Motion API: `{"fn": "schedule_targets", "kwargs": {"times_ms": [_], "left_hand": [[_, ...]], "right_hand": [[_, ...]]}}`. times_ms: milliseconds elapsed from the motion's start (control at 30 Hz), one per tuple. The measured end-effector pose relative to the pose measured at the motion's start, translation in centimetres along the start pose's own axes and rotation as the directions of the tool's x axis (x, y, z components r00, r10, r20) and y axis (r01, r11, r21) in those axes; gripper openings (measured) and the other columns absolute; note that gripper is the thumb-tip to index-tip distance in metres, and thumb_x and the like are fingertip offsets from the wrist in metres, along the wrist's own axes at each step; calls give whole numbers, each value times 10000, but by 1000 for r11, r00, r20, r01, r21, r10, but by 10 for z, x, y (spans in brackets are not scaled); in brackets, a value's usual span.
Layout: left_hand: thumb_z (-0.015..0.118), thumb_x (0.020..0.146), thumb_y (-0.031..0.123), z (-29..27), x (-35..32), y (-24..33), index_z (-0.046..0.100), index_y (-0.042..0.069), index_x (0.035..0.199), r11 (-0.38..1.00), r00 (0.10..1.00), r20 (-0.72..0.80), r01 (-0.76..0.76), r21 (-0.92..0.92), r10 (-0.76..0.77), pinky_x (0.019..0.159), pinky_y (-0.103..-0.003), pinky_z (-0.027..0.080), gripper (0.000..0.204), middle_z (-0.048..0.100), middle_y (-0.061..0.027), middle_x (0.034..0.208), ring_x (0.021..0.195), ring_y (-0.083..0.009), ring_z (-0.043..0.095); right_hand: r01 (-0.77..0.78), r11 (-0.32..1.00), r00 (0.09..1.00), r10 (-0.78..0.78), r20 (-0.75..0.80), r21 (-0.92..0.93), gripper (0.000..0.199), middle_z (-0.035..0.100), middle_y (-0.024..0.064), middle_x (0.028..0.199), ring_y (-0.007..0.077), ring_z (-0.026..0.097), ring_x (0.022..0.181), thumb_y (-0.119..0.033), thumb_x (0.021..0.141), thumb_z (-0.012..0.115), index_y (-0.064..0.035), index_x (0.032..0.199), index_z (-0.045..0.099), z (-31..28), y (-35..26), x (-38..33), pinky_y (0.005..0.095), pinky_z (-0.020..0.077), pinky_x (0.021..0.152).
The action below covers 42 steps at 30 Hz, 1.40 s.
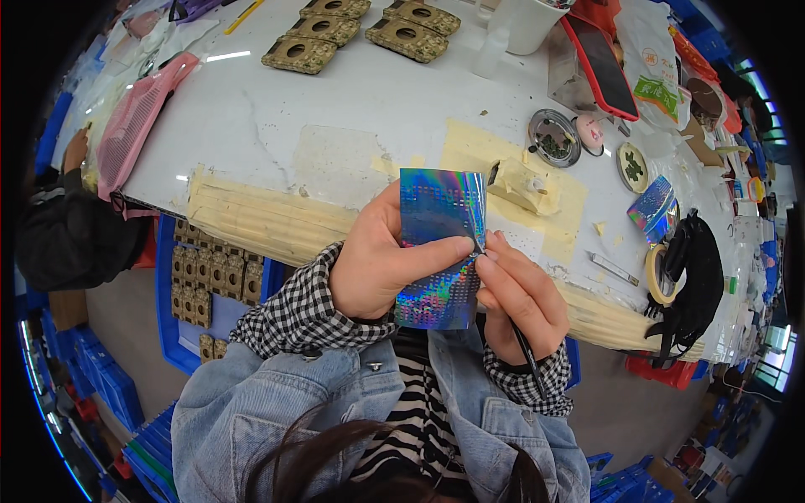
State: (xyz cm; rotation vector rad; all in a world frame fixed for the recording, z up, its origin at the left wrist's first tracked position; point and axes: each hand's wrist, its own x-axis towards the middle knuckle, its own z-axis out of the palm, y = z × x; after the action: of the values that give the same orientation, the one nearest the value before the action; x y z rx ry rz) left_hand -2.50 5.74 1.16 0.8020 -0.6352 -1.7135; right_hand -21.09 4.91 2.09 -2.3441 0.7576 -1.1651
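Holographic sheet (pixel 438 216), likely light and slick, best edge-held, is being pinched by left fingers (pixel 438 255); slim black tool (pixel 526 345) by right fingers (pixel 517 289) at sheet's right edge.

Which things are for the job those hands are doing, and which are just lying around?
Probably for the job: shiny rainbow sheet in the left hand; dark thin tool in the right hand; perhaps the camouflage pieces.

Probably just lying around: red-edged phone; black bundle; white cup.
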Motion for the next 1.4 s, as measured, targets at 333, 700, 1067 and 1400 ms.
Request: {"fn": "schedule_targets", "kwargs": {"times_ms": [333,700,1067,1400], "left_hand": [[648,841,-38,2,0,2,489,-14,1220,1000,1000,13,8,-17,-8,817,-283,535,412,651,-88,1038,925,-132,639],[628,840,-72,4,0,1,484,8,1227,998,1000,-9,27,-49,-27,811,-276,531,420,642,-66,1040,931,-123,630],[623,838,-79,5,0,2,472,-2,1245,999,1000,-11,8,-40,-8,817,-275,531,441,637,-71,1049,934,-128,630],[626,831,-75,3,0,1,480,-12,1235,999,1000,-16,-1,-41,0,825,-279,523,434,636,-76,1053,942,-130,625]], "right_hand": [[-6,999,1000,7,-4,35,324,611,175,1094,330,608,1092,20,799,689,26,1119,639,-1,2,-2,440,509,964],[-40,998,998,43,-53,50,274,615,196,1096,322,626,1058,-3,841,659,36,1111,636,-3,-1,-3,428,520,948],[5,1000,1000,-5,-16,8,372,602,149,1063,322,614,1081,-6,758,739,-7,1121,656,-1,0,-4,465,508,959],[35,998,999,-36,-12,-48,385,580,140,1062,316,620,1063,-3,733,758,-11,1108,669,3,4,-4,457,525,939]]}}
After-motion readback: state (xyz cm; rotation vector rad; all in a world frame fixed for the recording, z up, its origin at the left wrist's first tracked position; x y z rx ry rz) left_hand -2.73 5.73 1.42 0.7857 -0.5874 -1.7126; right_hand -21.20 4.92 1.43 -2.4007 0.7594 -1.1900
